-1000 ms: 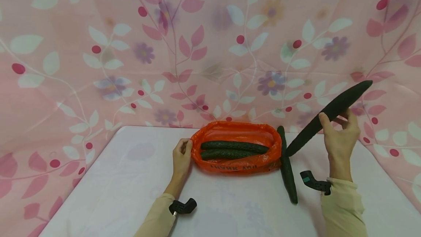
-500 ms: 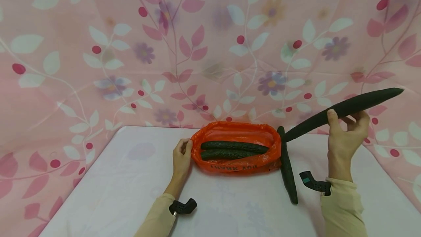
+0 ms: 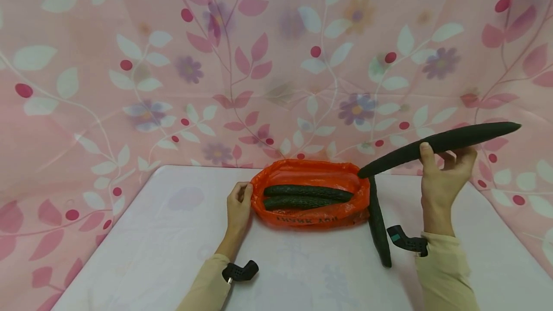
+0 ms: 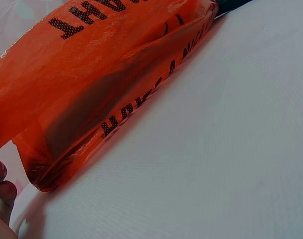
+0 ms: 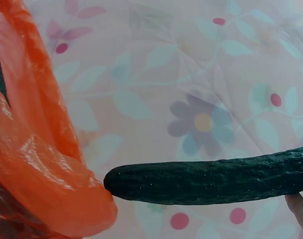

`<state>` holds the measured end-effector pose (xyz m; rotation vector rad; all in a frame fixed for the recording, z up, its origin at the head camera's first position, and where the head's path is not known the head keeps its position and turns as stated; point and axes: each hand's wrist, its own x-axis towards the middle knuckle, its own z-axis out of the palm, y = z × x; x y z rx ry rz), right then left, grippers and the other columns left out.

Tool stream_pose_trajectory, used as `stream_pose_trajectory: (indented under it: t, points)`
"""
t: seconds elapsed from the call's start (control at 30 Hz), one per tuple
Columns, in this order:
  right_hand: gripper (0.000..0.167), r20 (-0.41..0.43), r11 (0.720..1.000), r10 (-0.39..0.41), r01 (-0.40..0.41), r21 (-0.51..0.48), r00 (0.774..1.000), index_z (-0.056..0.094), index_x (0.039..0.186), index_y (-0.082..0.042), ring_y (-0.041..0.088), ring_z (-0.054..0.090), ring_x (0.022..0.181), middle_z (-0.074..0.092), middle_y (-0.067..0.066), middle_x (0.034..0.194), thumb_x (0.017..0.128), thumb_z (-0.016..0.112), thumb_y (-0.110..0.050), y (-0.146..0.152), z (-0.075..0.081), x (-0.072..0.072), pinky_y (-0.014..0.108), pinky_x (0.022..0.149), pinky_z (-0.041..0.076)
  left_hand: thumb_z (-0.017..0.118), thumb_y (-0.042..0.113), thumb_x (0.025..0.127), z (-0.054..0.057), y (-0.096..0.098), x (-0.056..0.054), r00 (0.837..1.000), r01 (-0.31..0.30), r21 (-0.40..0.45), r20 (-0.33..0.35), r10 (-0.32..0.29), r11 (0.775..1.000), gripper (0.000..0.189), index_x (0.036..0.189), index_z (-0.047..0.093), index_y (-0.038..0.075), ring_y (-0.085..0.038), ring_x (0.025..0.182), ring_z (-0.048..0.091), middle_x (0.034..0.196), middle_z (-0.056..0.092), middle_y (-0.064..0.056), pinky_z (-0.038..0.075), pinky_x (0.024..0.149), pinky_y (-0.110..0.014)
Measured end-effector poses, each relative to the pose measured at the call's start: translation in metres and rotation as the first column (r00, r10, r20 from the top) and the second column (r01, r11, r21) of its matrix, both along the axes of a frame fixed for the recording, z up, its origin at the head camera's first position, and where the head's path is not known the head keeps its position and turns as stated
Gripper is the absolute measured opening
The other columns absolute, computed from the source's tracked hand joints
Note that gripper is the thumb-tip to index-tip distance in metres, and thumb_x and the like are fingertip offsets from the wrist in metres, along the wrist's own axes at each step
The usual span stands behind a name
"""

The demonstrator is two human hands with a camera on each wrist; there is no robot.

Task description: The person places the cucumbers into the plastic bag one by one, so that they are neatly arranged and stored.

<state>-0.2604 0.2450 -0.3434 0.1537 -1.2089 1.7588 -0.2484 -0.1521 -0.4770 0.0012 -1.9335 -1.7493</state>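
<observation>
An orange plastic bag [image 3: 319,220] with dark lettering sits on the table, its mouth facing up. Two dark green cucumbers lie side by side inside it, the rear cucumber [image 3: 306,191] behind the front cucumber [image 3: 298,202]. My left hand [image 3: 239,205] pinches the bag's left rim between thumb and fingers. Raised at the right, my right hand [image 3: 447,176] grips a long cucumber [image 3: 453,140] around its middle. This cucumber slants, its lower left tip right at the bag's right rim; the right wrist view shows its rounded end [image 5: 121,181] close beside the orange plastic [image 5: 66,194].
Another cucumber [image 3: 379,234] lies on the white tablecloth [image 3: 173,253] along the bag's right side, pointing toward the front. A pink floral sheet [image 3: 276,61] hangs behind the table. Each wrist wears a black camera mount, such as the left mount [image 3: 240,270].
The right hand has turned the held cucumber from steep to nearly level, and its left tip has moved up and left to the bag's right rim. The left hand and bag have stayed put.
</observation>
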Motion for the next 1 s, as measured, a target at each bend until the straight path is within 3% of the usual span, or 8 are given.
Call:
stream_pose_trajectory:
  t: [0.07, 0.3, 0.57, 0.83, 1.0]
  points:
    - [0.052, -0.01, 1.0, 0.022, -0.022, -0.001, 1.0, 0.053, 0.116, -0.004, 0.021, 0.053, 0.088, 0.054, 0.008, 0.103, 0.071, 0.076, 0.006, -0.004, 0.001, 0.001, 0.02, 0.068, 0.051, 0.056, 0.013, 0.095, 0.001, 0.0, 0.001, 1.0, 0.012, 0.008, 0.007, -0.012, 1.0, 0.019, 0.101, 0.064, -0.003, -0.004, 0.077, 0.058, 0.091, 0.065, -0.014, 0.048, 0.07, -0.013]
    - [0.049, -0.005, 0.993, 0.109, -0.108, 0.037, 0.994, 0.052, 0.113, -0.003, 0.02, 0.054, 0.088, 0.053, 0.007, 0.104, 0.072, 0.073, 0.011, -0.017, 0.001, 0.006, 0.019, 0.068, 0.052, 0.055, 0.009, 0.095, 0.027, 0.005, 0.018, 0.998, 0.037, -0.002, 0.044, -0.037, 0.999, 0.019, 0.101, 0.063, -0.006, -0.004, 0.078, 0.057, 0.093, 0.064, -0.017, 0.048, 0.072, -0.013]
    - [0.047, 0.104, 0.973, 0.135, -0.151, 0.172, 0.985, 0.05, 0.115, -0.006, 0.017, 0.054, 0.089, 0.052, 0.004, 0.106, 0.075, 0.072, 0.008, -0.026, -0.002, 0.008, 0.016, 0.068, 0.053, 0.056, 0.009, 0.094, 0.028, 0.006, 0.019, 0.998, 0.042, 0.001, 0.038, -0.042, 0.999, 0.018, 0.101, 0.063, -0.006, -0.004, 0.077, 0.056, 0.092, 0.064, -0.018, 0.048, 0.071, -0.013]
    - [0.048, 0.135, 0.938, 0.162, -0.195, 0.288, 0.977, 0.05, 0.119, -0.004, 0.014, 0.056, 0.091, 0.053, 0.001, 0.108, 0.077, 0.067, 0.012, -0.034, -0.005, 0.007, 0.016, 0.075, 0.053, 0.056, 0.011, 0.095, 0.029, 0.005, 0.019, 0.998, 0.043, 0.002, 0.055, -0.043, 0.999, 0.019, 0.102, 0.063, -0.005, -0.005, 0.077, 0.055, 0.092, 0.063, -0.019, 0.047, 0.072, -0.013]
    - [0.049, 0.176, 0.909, 0.139, -0.196, 0.367, 0.975, 0.05, 0.12, -0.003, 0.013, 0.055, 0.092, 0.052, -0.002, 0.11, 0.077, 0.068, 0.011, -0.039, -0.007, 0.007, 0.014, 0.076, 0.052, 0.056, 0.01, 0.095, 0.029, 0.005, 0.019, 0.998, 0.042, 0.003, 0.047, -0.042, 0.999, 0.019, 0.101, 0.063, -0.006, -0.005, 0.076, 0.055, 0.09, 0.063, -0.017, 0.047, 0.071, -0.013]
